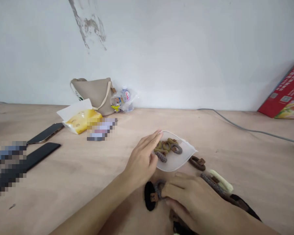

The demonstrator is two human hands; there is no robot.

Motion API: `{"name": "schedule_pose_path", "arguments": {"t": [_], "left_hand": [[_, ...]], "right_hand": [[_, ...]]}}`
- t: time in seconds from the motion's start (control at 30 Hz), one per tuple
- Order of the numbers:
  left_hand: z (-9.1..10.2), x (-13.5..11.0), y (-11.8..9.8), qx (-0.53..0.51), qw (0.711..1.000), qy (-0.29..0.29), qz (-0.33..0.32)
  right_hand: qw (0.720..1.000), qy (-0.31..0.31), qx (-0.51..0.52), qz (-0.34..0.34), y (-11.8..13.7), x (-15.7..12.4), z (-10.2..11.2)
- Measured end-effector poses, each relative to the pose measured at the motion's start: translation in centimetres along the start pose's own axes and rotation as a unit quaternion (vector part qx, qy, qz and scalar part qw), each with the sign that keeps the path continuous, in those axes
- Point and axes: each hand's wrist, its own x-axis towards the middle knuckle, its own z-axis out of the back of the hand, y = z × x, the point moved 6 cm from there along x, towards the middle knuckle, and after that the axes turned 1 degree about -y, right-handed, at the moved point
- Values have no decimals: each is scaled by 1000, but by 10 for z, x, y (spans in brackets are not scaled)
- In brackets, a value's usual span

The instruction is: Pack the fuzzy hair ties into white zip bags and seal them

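Both hands work low over the desk (63, 202). The left hand (143, 160) reaches forward with its fingers (155, 138) extended onto the rim of a frosted plastic pouch (177, 164), which holds a heap of fabric hair ties (168, 147); whether they pinch the rim cannot be told. The right hand (188, 199), palm down and fingers curved, lies over a black hair tie (149, 195) and a grey ring (159, 186), any grip hidden. A brown hair tie (197, 163) lies just beside the pouch.
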Motion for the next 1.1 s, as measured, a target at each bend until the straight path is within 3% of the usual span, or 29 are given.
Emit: {"name": "schedule_pose_path", "arguments": {"t": [0.1, 0.23, 0.3, 0.37, 0.43, 0.5, 0.57, 0.67, 0.8, 0.9, 1.1], "left_hand": [[0, 0, -1, -1, 1000, -4, -5], [1, 0, -2, -3, 1000, -2, -3], [1, 0, -1, -5, 1000, -2, -2], [1, -1, -1, -10, 1000, -4, -5], [1, -1, -1, -17, 1000, -5, -12], [1, -1, -1, -22, 1000, -4, -17], [1, -1, -1, -19, 1000, -3, -14], [1, -1, -1, -10, 1000, 0, -5], [-1, -1, -1, -6, 1000, 2, -7], [-2, -1, -1, -1, 1000, 1, -6], [-2, -1, 0, -5, 1000, 1, 5]], "right_hand": [[999, 40, 12, -30, -4, 5, -13], [998, 40, -14, -48, -8, 7, -15], [999, 30, -21, -25, -4, 4, -11], [999, -11, -25, 38, 5, 0, -2], [991, -94, -37, 85, 10, -4, 13], [979, -179, -67, 72, 5, -8, 28], [970, -224, -82, 36, -6, -13, 38], [974, -214, -80, -16, -26, -24, 42], [958, -141, -222, -114, -53, -47, 31], [950, -83, -287, -94, -63, -55, 16], [960, -83, -265, -23, -52, -53, 14]]}}
